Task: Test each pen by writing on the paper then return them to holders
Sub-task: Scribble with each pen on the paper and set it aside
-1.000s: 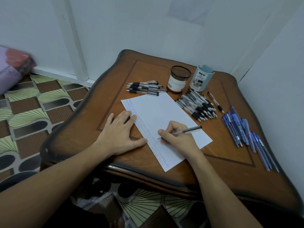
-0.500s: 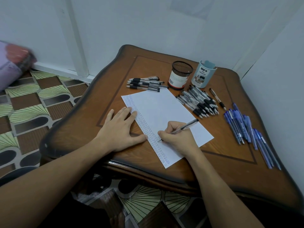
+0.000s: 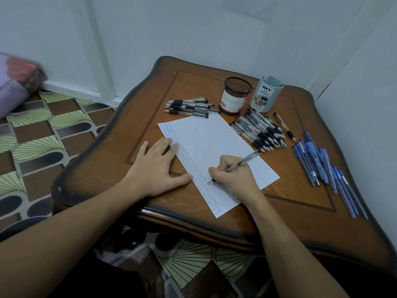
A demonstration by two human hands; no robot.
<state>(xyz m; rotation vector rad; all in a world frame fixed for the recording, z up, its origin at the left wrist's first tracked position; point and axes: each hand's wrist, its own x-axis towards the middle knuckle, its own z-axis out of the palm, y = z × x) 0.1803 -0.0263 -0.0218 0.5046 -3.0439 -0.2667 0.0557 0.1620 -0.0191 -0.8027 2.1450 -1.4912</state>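
Note:
A white sheet of paper [image 3: 210,145] lies on the wooden table [image 3: 300,216], with a column of small written marks along its left edge. My right hand [image 3: 233,178] grips a black-grip pen [image 3: 242,162], its tip touching the paper beside the marks. My left hand [image 3: 154,168] rests flat, fingers spread, on the table and the paper's left edge. Behind the paper stand a black mesh holder [image 3: 235,95] and a pale blue holder [image 3: 266,94]; neither shows pens sticking out.
Several black pens [image 3: 189,107] lie in a row left of the mesh holder. A larger heap of black pens [image 3: 261,131] and one single pen [image 3: 284,125] lie right of the paper. Several blue pens [image 3: 322,166] lie along the table's right side, near the wall.
The pen's rear end has tilted upward in my right hand, and the tip sits a little lower along the column of marks. My left hand has stayed flat in place.

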